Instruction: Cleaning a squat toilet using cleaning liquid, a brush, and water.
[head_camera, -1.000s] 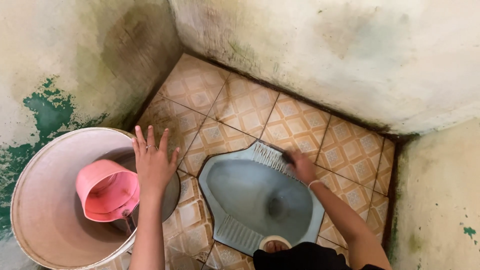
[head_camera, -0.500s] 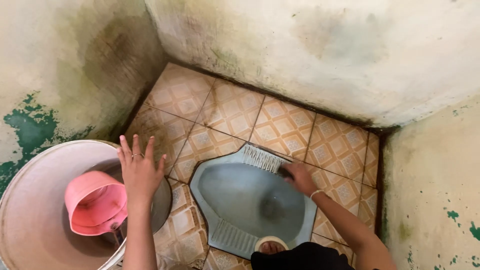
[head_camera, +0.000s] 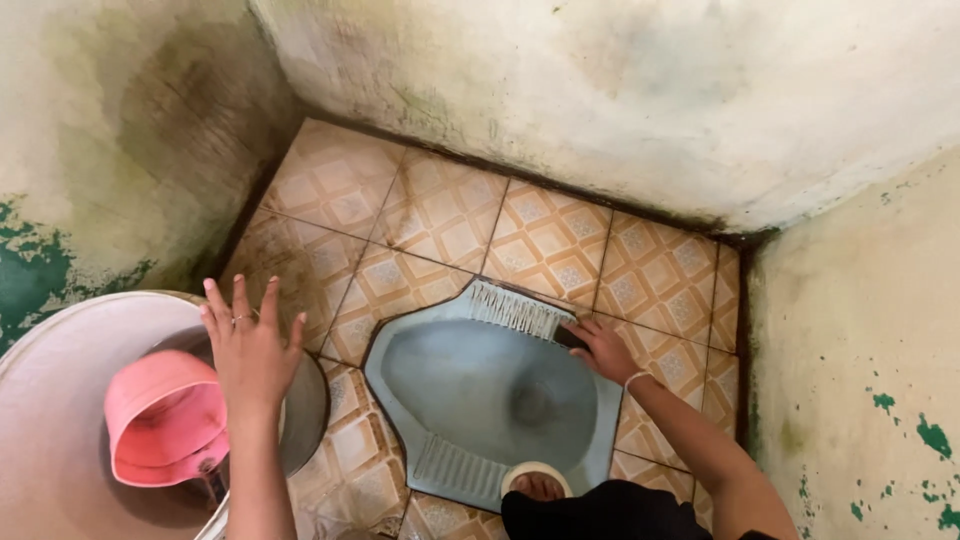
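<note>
right hand (head_camera: 603, 350) pressed on the far rim of the blue squat toilet (head_camera: 490, 395), fingers curled round something dark, left hand (head_camera: 248, 345) spread wide over the big bucket (head_camera: 60, 400), pink scoop (head_camera: 165, 418) inside, patterned floor tiles (head_camera: 440, 215)

Pale blue ceramic squat toilet pan and small dark scrubbing pad

The pale blue ceramic squat toilet pan (head_camera: 480, 385) sits sunk into the floor at lower centre of the frame, its ribbed footrests at the upper right and lower left rims, its wet bowl darkening toward the drain hole. The small dark scrubbing pad (head_camera: 570, 337) lies on the pan's upper right rim, just right of the ribbed footrest, mostly covered by fingers
</note>
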